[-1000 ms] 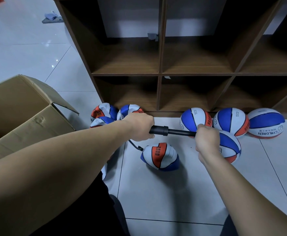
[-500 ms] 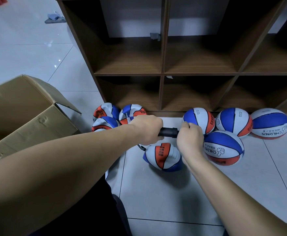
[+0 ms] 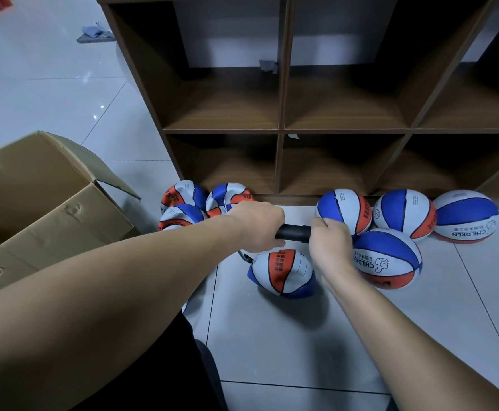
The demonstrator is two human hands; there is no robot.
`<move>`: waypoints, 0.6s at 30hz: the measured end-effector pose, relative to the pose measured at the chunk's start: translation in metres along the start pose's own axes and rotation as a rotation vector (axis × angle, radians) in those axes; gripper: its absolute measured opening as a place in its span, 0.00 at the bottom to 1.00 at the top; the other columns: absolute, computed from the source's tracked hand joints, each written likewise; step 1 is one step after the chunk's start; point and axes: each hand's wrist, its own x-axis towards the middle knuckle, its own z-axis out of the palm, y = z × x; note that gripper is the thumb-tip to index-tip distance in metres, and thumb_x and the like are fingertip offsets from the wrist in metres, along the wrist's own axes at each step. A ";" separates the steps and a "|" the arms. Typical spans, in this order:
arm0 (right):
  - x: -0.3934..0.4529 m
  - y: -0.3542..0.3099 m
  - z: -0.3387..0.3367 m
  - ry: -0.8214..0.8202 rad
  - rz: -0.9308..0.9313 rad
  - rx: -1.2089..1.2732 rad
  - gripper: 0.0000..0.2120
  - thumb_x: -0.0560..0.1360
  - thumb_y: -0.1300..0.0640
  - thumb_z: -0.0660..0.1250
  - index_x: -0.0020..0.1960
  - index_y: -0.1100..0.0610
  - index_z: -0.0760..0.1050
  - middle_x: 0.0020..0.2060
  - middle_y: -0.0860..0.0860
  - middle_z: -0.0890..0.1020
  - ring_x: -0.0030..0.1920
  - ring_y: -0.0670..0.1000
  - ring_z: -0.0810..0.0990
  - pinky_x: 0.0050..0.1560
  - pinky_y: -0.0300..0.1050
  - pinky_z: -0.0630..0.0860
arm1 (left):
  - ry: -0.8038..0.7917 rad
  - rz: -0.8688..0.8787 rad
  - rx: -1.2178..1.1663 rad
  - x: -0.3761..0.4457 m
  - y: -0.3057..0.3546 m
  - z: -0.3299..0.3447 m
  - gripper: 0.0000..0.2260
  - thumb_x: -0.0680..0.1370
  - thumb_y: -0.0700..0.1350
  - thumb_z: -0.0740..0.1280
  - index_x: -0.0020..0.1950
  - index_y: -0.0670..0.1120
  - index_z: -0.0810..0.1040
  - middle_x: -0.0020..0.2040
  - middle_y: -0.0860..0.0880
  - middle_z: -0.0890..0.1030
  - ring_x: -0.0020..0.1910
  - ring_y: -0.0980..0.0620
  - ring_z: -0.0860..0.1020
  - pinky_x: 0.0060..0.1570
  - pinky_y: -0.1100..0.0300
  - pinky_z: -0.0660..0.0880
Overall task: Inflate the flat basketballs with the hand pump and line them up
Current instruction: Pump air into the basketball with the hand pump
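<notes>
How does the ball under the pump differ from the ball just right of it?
The ball under the pump looks creased and partly flat; the ball to its right is round and full. The first shows a red panel on top, the second blue. Both are red, white and blue.

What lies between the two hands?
Head view: a short stretch of the black pump barrel shows between the left hand and right hand; both grip it.

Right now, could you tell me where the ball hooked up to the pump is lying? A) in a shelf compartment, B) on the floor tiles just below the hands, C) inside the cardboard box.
B: the half-flat ball lies on the floor tiles, below both hands gripping the pump.
</notes>
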 end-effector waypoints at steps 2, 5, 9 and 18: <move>0.005 0.002 -0.004 -0.019 0.027 0.033 0.17 0.82 0.55 0.62 0.35 0.54 0.63 0.30 0.52 0.66 0.31 0.54 0.65 0.33 0.47 0.62 | -0.001 -0.003 -0.013 0.002 0.000 0.000 0.11 0.83 0.59 0.69 0.49 0.53 0.76 0.39 0.52 0.79 0.39 0.50 0.80 0.43 0.51 0.83; 0.011 0.006 -0.011 -0.013 0.079 0.082 0.18 0.78 0.55 0.63 0.33 0.51 0.59 0.27 0.48 0.62 0.33 0.54 0.61 0.36 0.50 0.60 | -0.010 -0.018 -0.009 0.004 -0.004 0.002 0.11 0.83 0.58 0.69 0.47 0.53 0.75 0.40 0.52 0.79 0.39 0.51 0.79 0.41 0.53 0.81; 0.021 0.012 -0.027 0.031 0.169 0.125 0.17 0.74 0.59 0.62 0.33 0.50 0.56 0.28 0.48 0.58 0.33 0.54 0.56 0.35 0.49 0.54 | -0.046 -0.054 -0.020 0.003 -0.019 0.003 0.09 0.82 0.57 0.70 0.52 0.52 0.79 0.42 0.51 0.80 0.42 0.50 0.80 0.40 0.55 0.77; 0.036 0.024 -0.047 0.109 0.254 0.192 0.14 0.74 0.58 0.62 0.35 0.51 0.58 0.30 0.51 0.60 0.31 0.53 0.57 0.30 0.46 0.56 | -0.056 -0.082 -0.032 0.002 -0.035 0.004 0.09 0.81 0.57 0.71 0.51 0.54 0.76 0.41 0.52 0.79 0.42 0.51 0.79 0.42 0.55 0.76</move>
